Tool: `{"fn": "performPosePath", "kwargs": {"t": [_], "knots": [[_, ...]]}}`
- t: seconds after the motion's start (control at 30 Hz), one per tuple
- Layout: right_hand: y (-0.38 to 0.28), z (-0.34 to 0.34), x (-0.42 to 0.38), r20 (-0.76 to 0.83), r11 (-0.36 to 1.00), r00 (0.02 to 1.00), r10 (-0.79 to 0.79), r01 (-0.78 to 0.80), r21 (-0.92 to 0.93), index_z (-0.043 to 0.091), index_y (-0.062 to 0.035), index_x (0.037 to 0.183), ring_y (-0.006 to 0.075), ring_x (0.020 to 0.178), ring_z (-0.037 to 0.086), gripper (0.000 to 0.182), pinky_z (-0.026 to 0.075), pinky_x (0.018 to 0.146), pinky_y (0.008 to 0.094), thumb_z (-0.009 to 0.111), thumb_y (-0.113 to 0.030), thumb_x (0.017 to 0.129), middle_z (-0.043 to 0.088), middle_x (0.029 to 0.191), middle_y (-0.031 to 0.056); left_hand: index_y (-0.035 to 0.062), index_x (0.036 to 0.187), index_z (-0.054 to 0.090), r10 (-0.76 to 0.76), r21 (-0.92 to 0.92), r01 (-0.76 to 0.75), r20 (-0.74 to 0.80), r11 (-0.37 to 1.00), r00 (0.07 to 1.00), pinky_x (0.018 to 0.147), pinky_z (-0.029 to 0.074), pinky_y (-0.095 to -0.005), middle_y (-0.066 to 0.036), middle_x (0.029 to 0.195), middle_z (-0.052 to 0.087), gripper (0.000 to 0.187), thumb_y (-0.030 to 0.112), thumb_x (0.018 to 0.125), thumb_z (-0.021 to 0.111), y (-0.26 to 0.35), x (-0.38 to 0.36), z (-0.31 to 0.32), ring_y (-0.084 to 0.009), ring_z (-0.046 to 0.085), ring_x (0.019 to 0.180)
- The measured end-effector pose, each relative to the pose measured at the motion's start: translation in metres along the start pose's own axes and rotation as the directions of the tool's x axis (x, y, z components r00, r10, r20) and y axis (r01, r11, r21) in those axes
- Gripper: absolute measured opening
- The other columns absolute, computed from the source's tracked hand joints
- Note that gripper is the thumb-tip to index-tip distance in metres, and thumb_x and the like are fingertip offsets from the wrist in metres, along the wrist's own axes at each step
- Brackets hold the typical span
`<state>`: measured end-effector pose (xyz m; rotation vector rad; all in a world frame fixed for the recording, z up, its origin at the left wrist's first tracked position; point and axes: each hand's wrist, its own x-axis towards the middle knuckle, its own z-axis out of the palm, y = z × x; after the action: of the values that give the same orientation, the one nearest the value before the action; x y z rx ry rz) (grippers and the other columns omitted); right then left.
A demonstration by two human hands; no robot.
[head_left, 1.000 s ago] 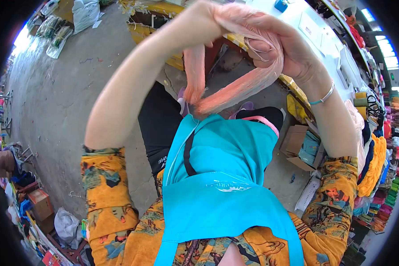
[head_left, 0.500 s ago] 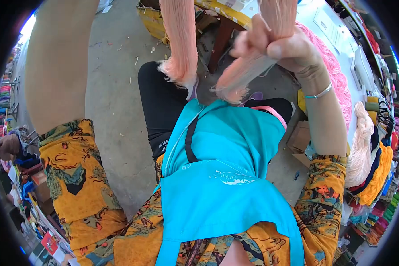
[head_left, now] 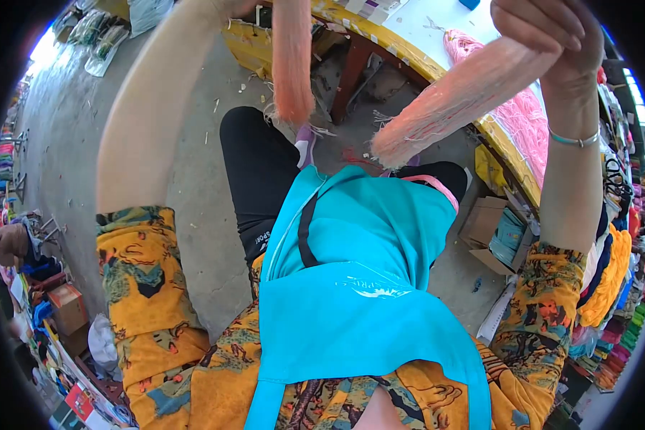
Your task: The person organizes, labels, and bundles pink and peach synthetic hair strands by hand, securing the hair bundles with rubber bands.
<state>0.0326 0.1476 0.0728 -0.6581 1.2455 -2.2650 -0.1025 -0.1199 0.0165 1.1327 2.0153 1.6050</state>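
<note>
A thick hank of peach-pink yarn (head_left: 473,97) hangs from my right hand (head_left: 552,36), whose fingers are wrapped round its upper part at the upper right. The hank's frayed lower end slants down to the left. Another peach-pink hank (head_left: 292,64) hangs upright at the top centre, its loose end above my shoe. My left hand (head_left: 229,6) is mostly cut off by the top edge, beside this hank; its fingers are hidden. Brighter pink yarn (head_left: 519,136) lies on the white table at the right.
The table's yellow edge (head_left: 401,54) runs diagonally behind the yarn. Below it stands an open cardboard box (head_left: 484,226). Coloured yarn bundles (head_left: 613,279) line the far right. Plastic-wrapped bundles (head_left: 107,43) are at the upper left. A person in a brown top (head_left: 13,244) is at the far left.
My right hand has moved up and to the right, swinging its hank clear of the front. My left forearm has shifted right, and the view has turned slightly.
</note>
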Motion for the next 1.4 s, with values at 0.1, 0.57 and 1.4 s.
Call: {"fn": "performPosePath", "kwargs": {"t": [0.1,0.57,1.4], "knots": [[0.005,0.010,0.029,0.003,0.999,0.999,0.044,-0.044,0.013,0.056,0.0021,0.114,0.0027,0.048,0.044,0.030,0.043,0.052,0.0230,0.041,-0.021,0.102,0.049,0.063,-0.0047,0.0042,0.124,0.057,0.195,-0.191,-0.170,0.121,0.967,0.973,0.073,0.050,-0.0252,0.001,0.099,0.060,0.036,0.010,0.089,0.066,-0.027,-0.020,0.015,-0.0085,0.057,0.083],[0.023,0.009,0.059,-0.109,0.980,0.976,0.190,-0.181,0.084,0.056,0.0039,0.121,0.0025,0.048,0.044,0.037,0.043,0.054,0.0227,0.035,-0.023,0.106,0.057,0.069,-0.0003,0.0033,0.120,0.057,0.208,-0.305,-0.202,-0.012,0.931,0.978,0.085,0.046,-0.0262,0.000,0.103,0.061,0.026,0.007,0.094,0.057,-0.094,-0.019,0.068,-0.0091,0.053,0.099],[0.055,-0.041,0.073,0.428,0.819,0.899,-0.094,-0.174,0.546,0.054,0.0009,0.126,0.0019,0.043,0.043,0.038,0.042,0.050,0.0212,0.045,-0.027,0.102,0.065,0.077,0.0053,0.0061,0.118,0.063,0.138,0.248,-0.044,-0.375,0.968,0.917,0.077,0.053,-0.0280,-0.006,0.096,0.066,0.038,0.018,0.084,0.074,-0.091,-0.027,0.083,-0.0163,0.064,0.086]]}}
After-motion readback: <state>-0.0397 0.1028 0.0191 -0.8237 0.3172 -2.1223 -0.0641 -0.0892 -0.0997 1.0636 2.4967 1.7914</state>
